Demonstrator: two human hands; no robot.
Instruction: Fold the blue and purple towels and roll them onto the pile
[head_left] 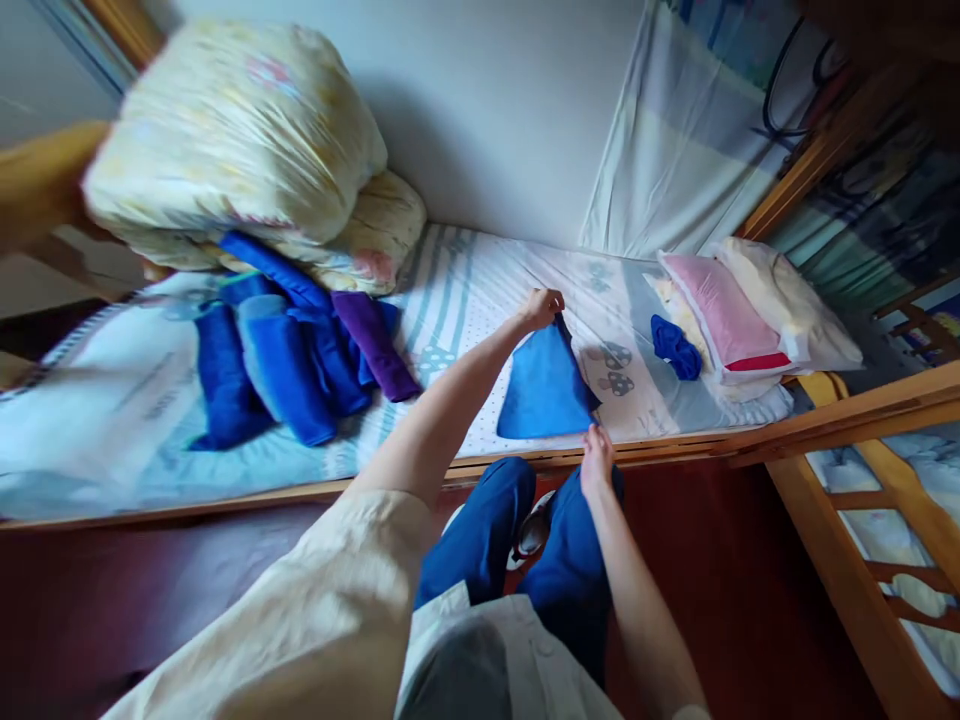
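Near the bed edge [525, 462], both hands, left hand [541, 306] and right hand [597, 458], pinch blue cloth [541, 395] corners.

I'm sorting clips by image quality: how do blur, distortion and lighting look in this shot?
Head view: strong wide-angle bending, with the bed frame curving at the edges. The yellow bedding pile is smeared by blur, while the blue cloth held by the left hand and right hand is sharper. Soft light; the floor is dark.

We see a bright blue cloth [541, 392] on a white sheet [480, 300] striped pale teal, with dotted patches. Beside it lie royal blue and purple garments [300, 350], a yellow floral quilt [240, 140] and a pink pillow [724, 315].
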